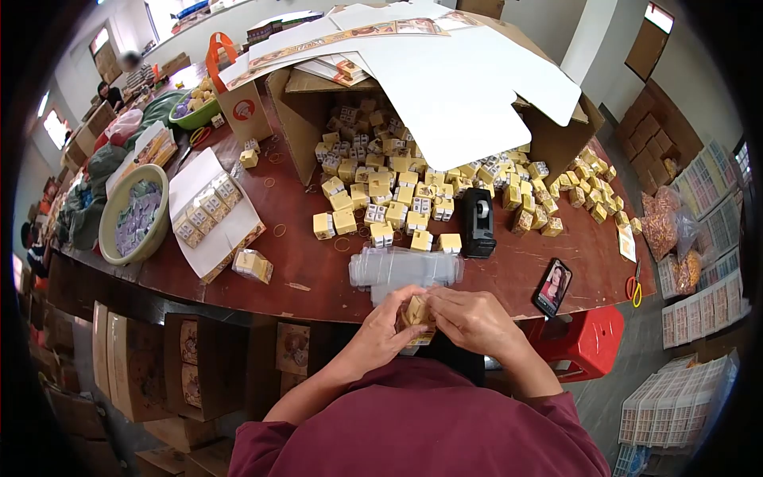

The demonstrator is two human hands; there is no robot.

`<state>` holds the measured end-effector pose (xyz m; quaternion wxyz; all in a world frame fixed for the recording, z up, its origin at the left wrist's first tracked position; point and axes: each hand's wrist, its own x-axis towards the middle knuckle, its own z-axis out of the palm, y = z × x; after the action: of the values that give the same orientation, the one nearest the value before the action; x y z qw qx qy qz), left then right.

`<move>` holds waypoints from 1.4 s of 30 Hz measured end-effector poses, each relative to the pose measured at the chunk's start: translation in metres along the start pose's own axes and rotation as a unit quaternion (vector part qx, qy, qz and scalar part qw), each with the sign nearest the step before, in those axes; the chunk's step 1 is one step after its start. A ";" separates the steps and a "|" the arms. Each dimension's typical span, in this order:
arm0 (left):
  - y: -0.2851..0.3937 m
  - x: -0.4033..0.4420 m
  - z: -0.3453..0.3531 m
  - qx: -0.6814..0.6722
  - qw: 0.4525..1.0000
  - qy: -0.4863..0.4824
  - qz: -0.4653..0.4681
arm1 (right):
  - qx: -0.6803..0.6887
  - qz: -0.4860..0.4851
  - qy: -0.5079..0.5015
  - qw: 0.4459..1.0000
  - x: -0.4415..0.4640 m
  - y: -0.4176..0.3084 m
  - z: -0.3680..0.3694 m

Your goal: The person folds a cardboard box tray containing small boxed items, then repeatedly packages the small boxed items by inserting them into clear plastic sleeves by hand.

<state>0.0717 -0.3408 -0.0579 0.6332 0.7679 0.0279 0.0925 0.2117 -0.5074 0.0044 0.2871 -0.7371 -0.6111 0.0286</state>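
Hands meet at the near edge of a dark red table (314, 274), in front of a person wearing a maroon shirt (421, 421). The left hand (383, 324) curls around a small yellow box (416, 312), holding it from the left, just off the table's edge. The right hand (477, 322) is bent in from the right, fingertips gathered against the top of that box; whether they pinch it or only touch it, I cannot tell. Just beyond the hands lies a stack of clear plastic sleeves (401, 267). Farther back, many yellow-and-white boxes (396, 213) spill toward the near side from a large open cardboard carton (292, 131), with white card sheets (461, 95) over its top. A black tape dispenser (478, 226) stands beside the spill. To the right are a lit phone (551, 288) and yellow-handled scissors (633, 291). To the left, a row of boxes (209, 211) rests on white card, beside a cream tub (107, 234) of purple pieces.
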 end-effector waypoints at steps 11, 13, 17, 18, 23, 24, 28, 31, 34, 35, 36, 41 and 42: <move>-0.026 -0.004 -0.011 -0.139 0.980 0.138 0.040 | 0.241 0.349 0.358 0.832 -0.028 0.150 0.020; -0.031 0.000 -0.008 -0.174 0.972 0.142 0.066 | 0.137 0.371 0.348 0.850 -0.024 0.169 0.021; -0.021 0.004 0.000 -0.156 0.974 0.131 0.101 | 0.116 0.431 0.229 0.865 -0.007 0.201 0.029; -0.021 0.002 0.000 -0.159 0.974 0.131 0.094 | 0.145 0.448 0.179 0.864 -0.005 0.206 0.032; -0.029 -0.001 -0.005 -0.177 0.974 0.125 0.063 | 0.459 0.471 0.343 0.670 0.000 0.186 0.033; -0.032 -0.001 -0.004 -0.174 0.975 0.123 0.061 | 0.511 0.474 0.361 0.620 0.004 0.172 0.026; -0.037 -0.001 0.001 -0.176 0.976 0.118 0.047 | 0.516 0.427 0.391 0.632 0.001 0.159 0.028; -0.040 0.003 0.002 -0.177 0.976 0.118 0.053 | 0.474 0.350 0.409 0.697 -0.020 0.174 0.058; -0.041 0.004 0.003 -0.168 0.977 0.120 0.054 | 0.440 0.322 0.409 0.732 -0.031 0.176 0.074; -0.040 0.005 0.003 -0.163 0.978 0.119 0.054 | 0.448 0.322 0.409 0.727 -0.031 0.178 0.079; -0.037 0.007 0.003 -0.182 0.975 0.116 0.054 | 0.455 0.321 0.409 0.723 -0.031 0.181 0.083; -0.027 0.008 0.008 -0.263 0.958 0.109 0.036 | 0.348 0.361 0.370 0.782 -0.024 0.195 0.078; -0.028 0.009 0.009 -0.276 0.954 0.110 0.026 | 0.315 0.380 0.340 0.801 -0.029 0.198 0.074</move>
<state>0.0846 -0.3428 -0.0855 0.8111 0.5485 0.0503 0.1971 0.3505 -0.5227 -0.1569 0.6589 -0.7415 -0.1026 0.0744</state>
